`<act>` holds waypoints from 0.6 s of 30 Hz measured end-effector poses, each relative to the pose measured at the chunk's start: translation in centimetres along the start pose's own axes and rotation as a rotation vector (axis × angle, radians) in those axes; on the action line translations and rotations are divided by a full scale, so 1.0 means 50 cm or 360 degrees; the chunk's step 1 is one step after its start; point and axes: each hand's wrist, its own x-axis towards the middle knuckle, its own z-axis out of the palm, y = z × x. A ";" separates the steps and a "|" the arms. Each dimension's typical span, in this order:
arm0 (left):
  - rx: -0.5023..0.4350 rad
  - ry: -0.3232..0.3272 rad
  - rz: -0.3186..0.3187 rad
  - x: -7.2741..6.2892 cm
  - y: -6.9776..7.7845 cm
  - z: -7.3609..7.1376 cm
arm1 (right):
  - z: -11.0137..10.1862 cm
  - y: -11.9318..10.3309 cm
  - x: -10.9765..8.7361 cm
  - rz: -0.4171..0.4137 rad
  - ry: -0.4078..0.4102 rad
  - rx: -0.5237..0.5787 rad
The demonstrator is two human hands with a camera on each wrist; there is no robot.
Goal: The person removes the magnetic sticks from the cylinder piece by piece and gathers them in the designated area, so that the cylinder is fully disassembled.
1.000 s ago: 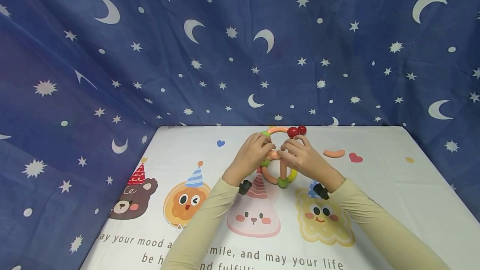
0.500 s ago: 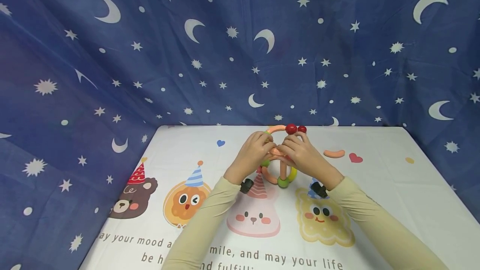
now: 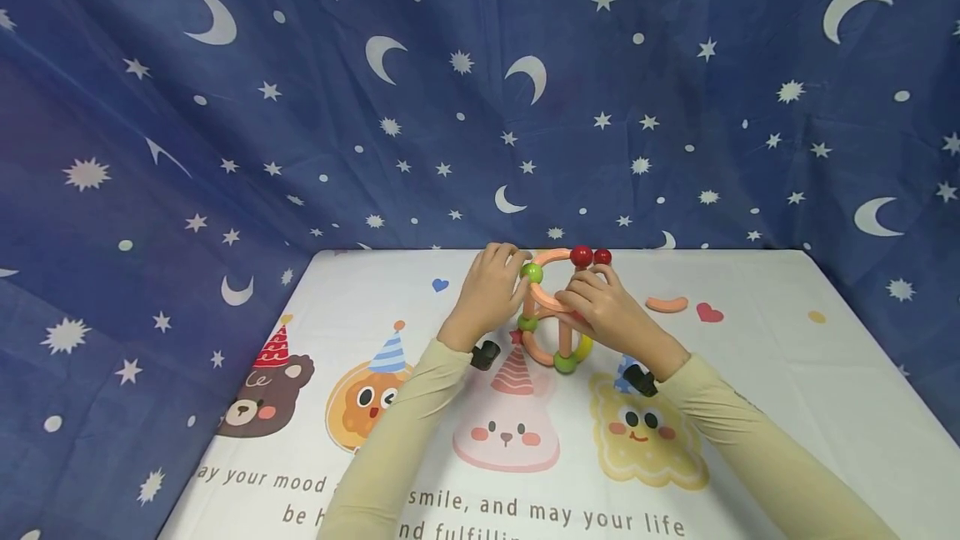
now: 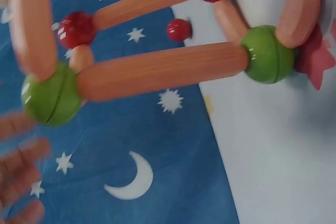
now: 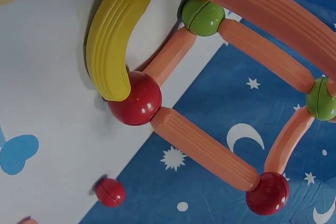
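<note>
The wooden-looking ball-and-stick frame [image 3: 565,336] stood near the far edge of the counter [image 3: 765,357], between the two hands, with its lower ring resting on the surface. Upright sticks joined this ring to an upper ring, so the upper balls were carried well above the counter.

At 9 o'clock of the frame was the left hand [image 3: 483,290]. Its grip was spread: the fingers [image 4: 23,155] were parted beside the upper green ball [image 3: 531,272] and did not squeeze it. Perhaps it was placed there to guard that corner against leaning.

At 3 o'clock was the right hand [image 3: 611,307]. Its grip appeared to pinch the near orange stick [image 3: 550,299] of the upper ring at the end away from the green ball, probably to keep this side steady; the exact contact was hidden behind the fingers.

At 12 to 1 o'clock in the upper ring sat a red ball [image 3: 581,256], joined to a far orange stick [image 3: 553,256]. A yellow stick [image 5: 113,38] closed one side of the lower ring, between a green and a red ball.

Farther out, a loose red ball [image 5: 110,192] lay apart at 1 o'clock, and a loose orange stick [image 3: 667,304] at 3 o'clock, beyond the right hand.
</note>
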 end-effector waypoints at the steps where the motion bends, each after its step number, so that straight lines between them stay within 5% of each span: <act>1: 0.0026 -0.0017 -0.0033 0.003 0.002 0.003 | 0.000 0.000 0.000 -0.0001 0.0004 -0.0003; 9: 0.0069 -0.0222 -0.0176 0.017 0.010 0.020 | -0.001 -0.002 0.000 -0.0005 0.0000 0.0005; 18: 0.0076 -0.0255 -0.0161 0.015 0.005 0.022 | 0.001 0.007 -0.011 0.0030 -0.0013 0.0041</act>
